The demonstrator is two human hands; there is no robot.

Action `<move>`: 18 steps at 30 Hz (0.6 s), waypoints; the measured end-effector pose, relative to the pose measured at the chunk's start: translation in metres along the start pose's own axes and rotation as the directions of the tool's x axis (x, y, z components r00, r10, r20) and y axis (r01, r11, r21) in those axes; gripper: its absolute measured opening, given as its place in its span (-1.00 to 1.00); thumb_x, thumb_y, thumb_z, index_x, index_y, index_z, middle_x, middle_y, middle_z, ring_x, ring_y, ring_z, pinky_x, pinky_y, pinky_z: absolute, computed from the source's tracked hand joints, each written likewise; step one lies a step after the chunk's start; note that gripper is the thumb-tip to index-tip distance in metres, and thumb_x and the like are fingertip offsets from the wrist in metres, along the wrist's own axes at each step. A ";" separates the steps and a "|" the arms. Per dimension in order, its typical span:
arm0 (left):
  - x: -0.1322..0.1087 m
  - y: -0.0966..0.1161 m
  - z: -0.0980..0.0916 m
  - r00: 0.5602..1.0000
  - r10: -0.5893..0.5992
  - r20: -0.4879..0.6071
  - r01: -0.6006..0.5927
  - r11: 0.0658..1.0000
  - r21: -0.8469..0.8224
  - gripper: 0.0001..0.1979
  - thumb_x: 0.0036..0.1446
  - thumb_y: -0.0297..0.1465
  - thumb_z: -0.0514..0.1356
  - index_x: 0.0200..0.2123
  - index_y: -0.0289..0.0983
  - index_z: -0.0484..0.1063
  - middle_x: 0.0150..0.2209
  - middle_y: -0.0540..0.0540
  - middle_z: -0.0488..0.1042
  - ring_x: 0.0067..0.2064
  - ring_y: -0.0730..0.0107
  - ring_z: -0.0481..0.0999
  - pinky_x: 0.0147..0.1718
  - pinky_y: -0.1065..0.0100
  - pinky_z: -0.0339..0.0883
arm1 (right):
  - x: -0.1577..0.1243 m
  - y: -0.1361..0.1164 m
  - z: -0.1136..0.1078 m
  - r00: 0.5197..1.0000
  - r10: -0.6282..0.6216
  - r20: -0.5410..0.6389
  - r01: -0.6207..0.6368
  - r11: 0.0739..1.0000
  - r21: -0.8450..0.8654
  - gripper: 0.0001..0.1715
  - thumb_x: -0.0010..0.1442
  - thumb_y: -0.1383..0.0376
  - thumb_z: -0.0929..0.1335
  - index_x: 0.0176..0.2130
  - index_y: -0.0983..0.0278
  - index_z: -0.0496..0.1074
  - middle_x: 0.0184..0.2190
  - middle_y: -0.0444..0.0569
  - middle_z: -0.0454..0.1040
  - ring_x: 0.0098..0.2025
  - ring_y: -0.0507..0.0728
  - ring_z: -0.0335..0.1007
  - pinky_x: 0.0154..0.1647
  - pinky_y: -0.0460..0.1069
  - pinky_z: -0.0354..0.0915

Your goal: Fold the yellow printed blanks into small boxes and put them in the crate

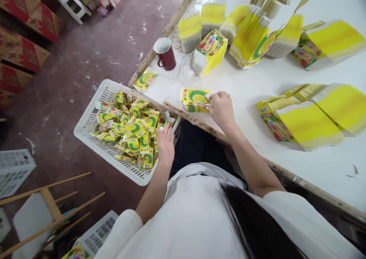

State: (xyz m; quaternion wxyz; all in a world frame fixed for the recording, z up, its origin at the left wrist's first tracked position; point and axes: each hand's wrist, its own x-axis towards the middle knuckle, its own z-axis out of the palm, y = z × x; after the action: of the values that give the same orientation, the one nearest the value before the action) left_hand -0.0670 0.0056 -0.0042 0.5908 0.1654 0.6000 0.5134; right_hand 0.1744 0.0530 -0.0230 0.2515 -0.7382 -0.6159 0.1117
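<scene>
My right hand point(222, 108) is closed on the end of a small yellow and green printed carton point(195, 98), which lies near the front edge of the white table point(243, 87). At the right side of a white plastic basket point(87, 127), my left hand point(166, 144) has its fingers stretched out, close to the small yellow packets point(134, 128) heaped inside. Whether its fingertips touch a packet I cannot tell. A flat yellow carton point(145, 79) lies at the table's corner.
A maroon mug point(166, 55) stands near the left table edge. Behind it are a bundle of cartons point(210, 52) and several stacks of flat yellow cartons point(251, 36). More carton stacks point(311, 118) lie right. A white stool point(71, 4) and cardboard boxes point(25, 47) stand on the floor.
</scene>
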 end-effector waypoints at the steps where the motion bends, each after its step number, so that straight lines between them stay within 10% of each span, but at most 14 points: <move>1: -0.006 -0.004 0.004 0.998 0.062 0.020 -0.062 0.998 0.002 -0.50 0.17 0.11 0.21 -0.07 -0.15 0.43 0.25 -0.23 0.41 0.31 0.17 0.40 0.25 0.15 0.29 | 0.000 -0.001 0.001 1.000 -0.004 0.002 0.005 1.000 -0.014 -0.75 0.28 0.26 0.33 -0.08 0.34 0.46 -0.05 0.28 0.40 -0.02 0.40 0.28 0.02 0.27 0.27; 5: -0.017 -0.011 0.019 0.973 0.204 0.105 -0.203 0.979 -0.026 -0.51 0.01 -0.01 0.40 -0.12 -0.16 0.43 0.04 -0.16 0.54 0.09 0.26 0.55 0.10 0.23 0.37 | 0.006 -0.006 -0.001 1.000 -0.011 0.028 0.012 0.999 -0.050 -0.78 0.26 0.25 0.34 -0.14 0.34 0.41 -0.12 0.29 0.43 -0.02 0.42 0.28 0.01 0.28 0.25; 12: -0.024 -0.018 0.037 0.944 0.027 0.328 -0.016 0.999 -0.034 -0.35 -0.20 0.05 0.49 -0.12 -0.18 0.44 -0.03 -0.16 0.56 0.04 0.18 0.55 0.04 0.17 0.41 | -0.016 -0.027 -0.019 0.995 0.027 0.093 -0.054 0.950 0.309 -0.74 0.08 0.38 0.35 -0.21 0.20 0.23 -0.35 -0.03 0.42 -0.33 0.20 0.33 -0.25 0.09 0.29; 18: -0.029 -0.005 0.048 0.904 0.292 0.312 -0.275 0.956 -0.098 -0.38 0.00 0.28 0.18 -0.27 -0.16 0.41 -0.27 -0.12 0.50 -0.12 0.16 0.55 -0.05 0.14 0.46 | -0.080 -0.061 -0.010 0.839 -0.359 0.408 -0.231 0.443 0.866 -0.58 0.12 0.12 0.45 -0.24 0.16 0.15 -0.41 -0.22 0.29 -0.46 0.01 0.22 -0.45 -0.07 0.21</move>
State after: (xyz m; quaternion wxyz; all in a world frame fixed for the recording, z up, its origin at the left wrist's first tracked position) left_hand -0.0152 0.0008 0.0179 0.6041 0.3177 0.4512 0.5749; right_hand 0.1097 -0.0197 0.0054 0.4216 -0.4036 -0.5351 0.6107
